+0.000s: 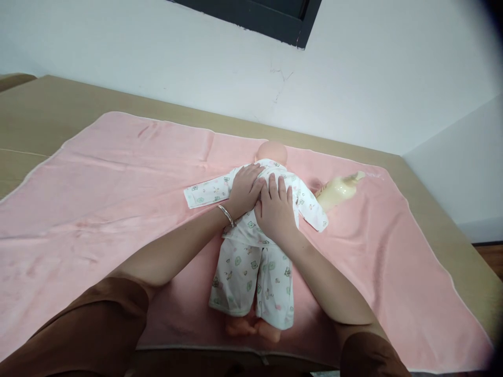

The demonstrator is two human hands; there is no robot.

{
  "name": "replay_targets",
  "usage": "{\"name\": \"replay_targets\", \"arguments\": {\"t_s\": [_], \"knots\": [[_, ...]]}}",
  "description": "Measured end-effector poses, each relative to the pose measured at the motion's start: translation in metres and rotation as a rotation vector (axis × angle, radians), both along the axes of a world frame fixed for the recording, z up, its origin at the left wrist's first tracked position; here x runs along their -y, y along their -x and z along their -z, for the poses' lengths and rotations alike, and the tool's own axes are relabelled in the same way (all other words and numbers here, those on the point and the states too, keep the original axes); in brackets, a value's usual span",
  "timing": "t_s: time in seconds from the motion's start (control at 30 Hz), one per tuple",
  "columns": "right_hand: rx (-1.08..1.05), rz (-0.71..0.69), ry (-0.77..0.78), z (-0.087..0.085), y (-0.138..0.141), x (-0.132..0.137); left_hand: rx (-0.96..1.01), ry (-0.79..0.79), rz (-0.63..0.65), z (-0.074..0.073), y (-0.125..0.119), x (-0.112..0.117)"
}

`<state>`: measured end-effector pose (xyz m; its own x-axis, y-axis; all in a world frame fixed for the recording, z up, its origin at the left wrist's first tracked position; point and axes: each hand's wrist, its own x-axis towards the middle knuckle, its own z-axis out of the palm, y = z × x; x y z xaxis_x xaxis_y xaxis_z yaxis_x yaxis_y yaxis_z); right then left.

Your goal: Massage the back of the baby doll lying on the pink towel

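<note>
A baby doll (251,272) in white patterned pajamas lies face down, its bald head pointing away from me and its bare feet towards me. Flat on the left side of its upper back rests my left hand (245,191), a silver bangle at the wrist. My right hand (277,209) lies beside it on the right side of the back, fingers stretched out. The two thumbs meet near the middle. Both of the doll's sleeves reach out sideways, and its hands do not show.
Under the doll a pink blanket (137,209) with shallow wrinkles covers much of the wooden table (70,99). Right of the doll lies a cream-coloured pump bottle (338,191) on its side. A white wall (176,63) with a dark frame (275,23) rises behind the table.
</note>
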<state>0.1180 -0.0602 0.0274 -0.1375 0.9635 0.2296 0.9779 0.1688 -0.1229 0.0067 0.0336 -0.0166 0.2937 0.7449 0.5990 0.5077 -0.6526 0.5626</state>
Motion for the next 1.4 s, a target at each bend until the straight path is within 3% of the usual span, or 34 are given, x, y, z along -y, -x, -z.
{"name": "replay_targets", "arguments": {"t_s": [0.17,0.3,0.53,0.7,1.07,1.27,1.4], "knots": [[-0.073,-0.025,0.085,-0.011,-0.01,-0.006,-0.015,0.003,-0.01,0.0,-0.001,0.0],[-0.143,-0.008,0.04,-0.02,-0.017,-0.007,-0.011,-0.011,-0.007,0.0,-0.001,0.0],[-0.105,-0.022,0.045,-0.007,-0.016,-0.012,0.013,-0.037,0.013,0.0,0.0,0.001],[-0.124,-0.033,0.087,-0.009,-0.017,-0.013,0.006,-0.037,0.008,0.002,0.0,0.0],[-0.183,-0.023,-0.004,-0.004,-0.016,-0.012,0.014,-0.03,0.003,0.002,-0.001,-0.001],[-0.114,-0.074,-0.019,-0.002,-0.014,-0.011,0.011,-0.029,0.0,0.004,-0.001,-0.002],[-0.131,-0.079,-0.141,-0.007,-0.015,-0.006,-0.004,-0.024,-0.02,0.003,-0.001,-0.002]]}}
